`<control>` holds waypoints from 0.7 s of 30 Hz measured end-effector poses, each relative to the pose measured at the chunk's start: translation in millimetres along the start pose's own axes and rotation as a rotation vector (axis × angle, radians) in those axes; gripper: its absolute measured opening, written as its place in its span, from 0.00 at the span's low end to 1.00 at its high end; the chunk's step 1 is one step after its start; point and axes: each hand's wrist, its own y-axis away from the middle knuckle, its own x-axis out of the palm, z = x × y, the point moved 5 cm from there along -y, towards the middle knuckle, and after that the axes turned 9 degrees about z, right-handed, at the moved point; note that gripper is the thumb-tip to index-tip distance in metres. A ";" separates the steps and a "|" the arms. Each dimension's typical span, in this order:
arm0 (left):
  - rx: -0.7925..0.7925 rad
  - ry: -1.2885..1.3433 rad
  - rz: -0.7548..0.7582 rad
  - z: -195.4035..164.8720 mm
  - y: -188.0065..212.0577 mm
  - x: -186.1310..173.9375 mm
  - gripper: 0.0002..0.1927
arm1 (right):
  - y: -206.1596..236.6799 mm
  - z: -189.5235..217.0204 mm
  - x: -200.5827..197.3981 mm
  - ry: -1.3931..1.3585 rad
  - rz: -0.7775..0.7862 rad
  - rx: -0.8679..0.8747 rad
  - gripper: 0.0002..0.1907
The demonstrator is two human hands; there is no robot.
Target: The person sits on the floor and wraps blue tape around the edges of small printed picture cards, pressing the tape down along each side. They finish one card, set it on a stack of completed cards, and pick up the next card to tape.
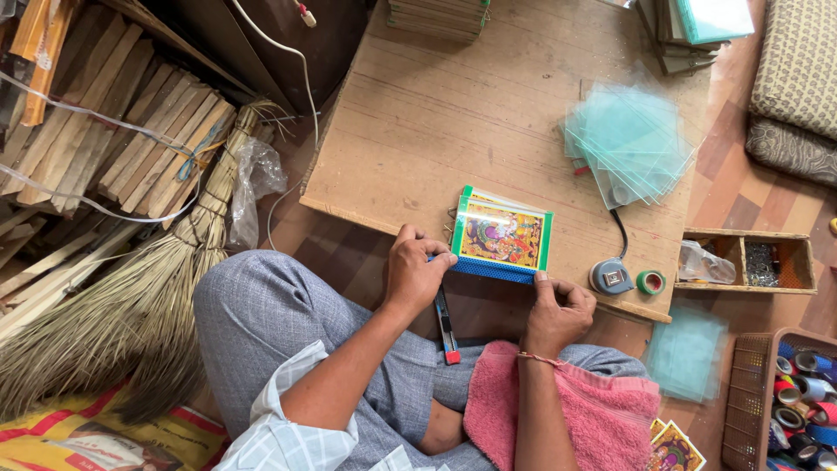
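- Small picture point(501, 233) with blue edge tape point(493, 269): left hand point(414, 275) pinches one tape end.
- Right hand point(558, 312), fingers curled, presses the other end; keep tape straight on the wooden board point(418, 131).

Bare tabletop point(436, 113) open left and behind picture point(501, 234); glass sheets point(628, 144), tape measure point(612, 276), tape roll point(650, 282) block right.

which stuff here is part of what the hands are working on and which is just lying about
In hand: left hand, right hand, framed picture, blue tape edge.

Lying about: glass sheets, green tape roll, broom, pink towel, basket of tape rolls.
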 end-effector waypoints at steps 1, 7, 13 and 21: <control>-0.003 0.000 0.000 -1.9 2.6 1.8 0.07 | 0.8 0.6 -3.6 -0.005 0.001 -0.001 0.10; -0.005 0.000 0.001 -9.4 6.3 5.8 0.07 | -0.7 2.3 -12.0 -0.022 0.006 0.034 0.10; -0.013 -0.012 0.004 -9.9 9.5 10.6 0.08 | -1.0 2.0 -16.5 -0.022 0.003 0.016 0.09; -0.038 -0.017 0.026 -7.6 26.5 16.4 0.08 | 10.0 -3.9 -31.8 -0.012 0.012 0.030 0.10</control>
